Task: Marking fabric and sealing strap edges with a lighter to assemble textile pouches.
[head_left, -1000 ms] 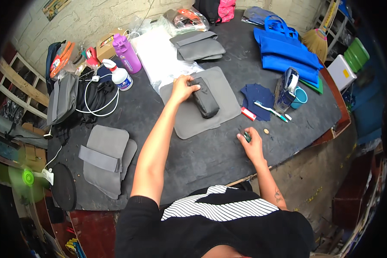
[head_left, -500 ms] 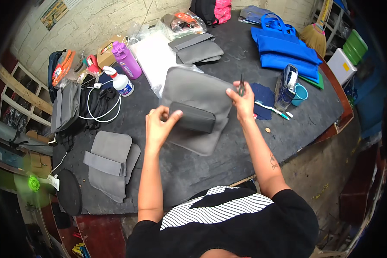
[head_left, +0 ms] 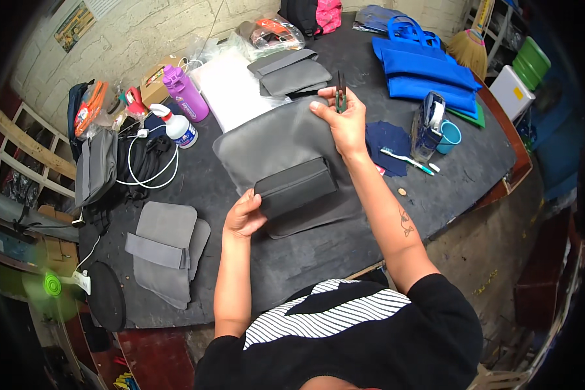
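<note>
A grey fabric piece [head_left: 260, 140] with rounded corners is held up over the table, tilted. A wide dark band [head_left: 297, 185] stands out across its lower part. My left hand [head_left: 246, 214] pinches the left end of that band, thumb on top. At the upper right corner my right hand [head_left: 344, 123] grips the panel's edge and also holds small thread snips [head_left: 340, 97], green-handled with dark blades pointing away from me. On the table to the left lies a similar grey piece with a band [head_left: 166, 244]; another grey piece [head_left: 296, 75] lies beyond the held one.
Left on the dark table [head_left: 292, 266] stand a purple bottle [head_left: 187, 94] and a white spray bottle [head_left: 181, 128], near a white cable. At right are blue bags [head_left: 429, 71], a tape dispenser [head_left: 428, 127], a light-blue cup [head_left: 448, 136] and a toothbrush [head_left: 406, 160]. A small fan [head_left: 52, 284] is lower left.
My right hand has moved up and left with the snips and the panel's corner. My left hand has dropped lower and now grasps the band's end; the piece has turned, showing more of the band.
</note>
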Motion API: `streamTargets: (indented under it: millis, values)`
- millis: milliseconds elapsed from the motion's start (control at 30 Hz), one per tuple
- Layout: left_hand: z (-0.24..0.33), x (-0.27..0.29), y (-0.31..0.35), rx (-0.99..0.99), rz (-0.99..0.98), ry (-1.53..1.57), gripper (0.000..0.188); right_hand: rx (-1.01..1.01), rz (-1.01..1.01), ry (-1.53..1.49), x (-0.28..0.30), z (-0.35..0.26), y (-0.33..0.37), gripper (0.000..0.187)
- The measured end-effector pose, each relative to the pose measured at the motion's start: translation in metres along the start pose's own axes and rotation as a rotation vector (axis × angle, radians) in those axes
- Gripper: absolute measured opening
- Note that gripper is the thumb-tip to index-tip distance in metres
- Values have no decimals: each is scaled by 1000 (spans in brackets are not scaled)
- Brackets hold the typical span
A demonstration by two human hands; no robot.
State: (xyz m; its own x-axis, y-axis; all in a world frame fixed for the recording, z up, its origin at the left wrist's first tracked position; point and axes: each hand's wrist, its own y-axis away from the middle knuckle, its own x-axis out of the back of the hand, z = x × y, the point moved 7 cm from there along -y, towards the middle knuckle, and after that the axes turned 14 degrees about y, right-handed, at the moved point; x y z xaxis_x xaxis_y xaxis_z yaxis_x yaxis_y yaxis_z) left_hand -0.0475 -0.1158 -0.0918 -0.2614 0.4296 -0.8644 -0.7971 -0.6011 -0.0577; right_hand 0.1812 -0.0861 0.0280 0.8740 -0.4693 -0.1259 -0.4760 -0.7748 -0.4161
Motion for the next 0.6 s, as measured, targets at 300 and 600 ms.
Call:
streamTargets:
  millis: [300,600]
  values:
    - [7,3,-6,-146,114,78,70,173,152,351,26,-13,3,29]
    - [60,29,-14,-419,135,130,80,33,-179,1151,87,97,116,27]
